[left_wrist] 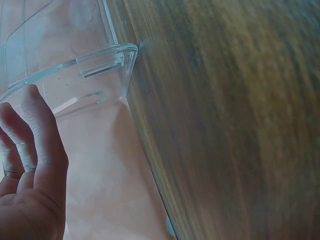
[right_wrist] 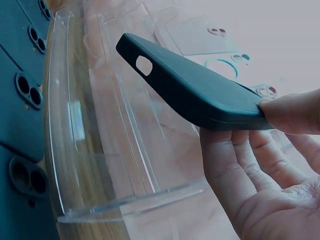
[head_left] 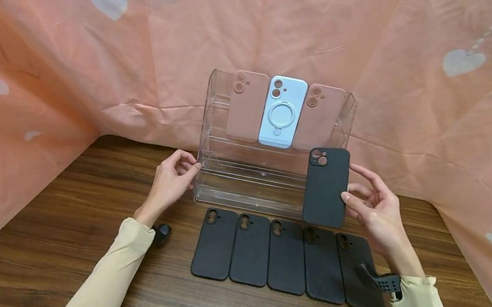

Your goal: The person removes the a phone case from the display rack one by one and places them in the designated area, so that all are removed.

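My right hand (head_left: 376, 207) holds a black phone case (head_left: 326, 187) upright by its right edge, thumb in front and fingers behind, before the right end of a clear display stand (head_left: 249, 203). In the right wrist view the thumb (right_wrist: 295, 112) presses on this case (right_wrist: 200, 90), and a cutout shows in its near end. My left hand (head_left: 172, 180) holds the stand's left side edge between thumb and fingers. In the left wrist view its fingertips meet the clear side panel (left_wrist: 75, 62); the thumb is out of sight there.
On the stand's top tier lean a pink case (head_left: 247, 112), a white case with a ring (head_left: 279, 132) and another pink case (head_left: 320, 122). Several black cases (head_left: 213, 253) lie in a row on the wooden table (head_left: 53, 232) before the stand. A pink curtain (head_left: 173, 35) hangs behind.
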The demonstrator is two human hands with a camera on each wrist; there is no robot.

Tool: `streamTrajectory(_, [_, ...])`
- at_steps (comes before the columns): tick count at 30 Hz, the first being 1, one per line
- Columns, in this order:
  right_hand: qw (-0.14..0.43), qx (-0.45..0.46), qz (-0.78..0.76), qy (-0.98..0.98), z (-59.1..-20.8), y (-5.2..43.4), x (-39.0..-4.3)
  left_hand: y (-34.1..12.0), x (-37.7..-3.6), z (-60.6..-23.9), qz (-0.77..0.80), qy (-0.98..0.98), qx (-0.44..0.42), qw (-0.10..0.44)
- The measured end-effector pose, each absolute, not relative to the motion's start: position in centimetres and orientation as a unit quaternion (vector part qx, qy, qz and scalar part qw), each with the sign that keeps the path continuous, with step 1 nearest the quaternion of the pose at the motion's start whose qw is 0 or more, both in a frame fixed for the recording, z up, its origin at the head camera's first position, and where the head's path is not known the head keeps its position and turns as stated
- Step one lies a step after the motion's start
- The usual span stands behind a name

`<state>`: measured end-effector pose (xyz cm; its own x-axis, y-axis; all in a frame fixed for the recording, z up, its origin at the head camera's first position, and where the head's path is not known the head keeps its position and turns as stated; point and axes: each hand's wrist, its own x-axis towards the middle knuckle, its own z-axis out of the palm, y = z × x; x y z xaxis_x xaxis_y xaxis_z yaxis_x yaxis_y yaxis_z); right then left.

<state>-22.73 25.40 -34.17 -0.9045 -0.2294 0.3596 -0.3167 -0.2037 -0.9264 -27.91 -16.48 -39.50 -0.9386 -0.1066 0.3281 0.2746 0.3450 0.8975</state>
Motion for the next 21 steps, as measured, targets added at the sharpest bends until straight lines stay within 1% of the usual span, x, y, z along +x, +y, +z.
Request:
streamTrajectory(8, [0.035, 0.226, 0.746, -0.626, -34.3, 27.1, -22.2, -16.5, -28.0, -39.5, -0.573, -0.801, -0.050, 0.166])
streamTrajectory(21, [0.043, 0.214, 0.748, -0.626, -35.2, 29.8, -20.8, -16.6, -28.0, -39.5, -0.574, -0.800, -0.050, 0.164])
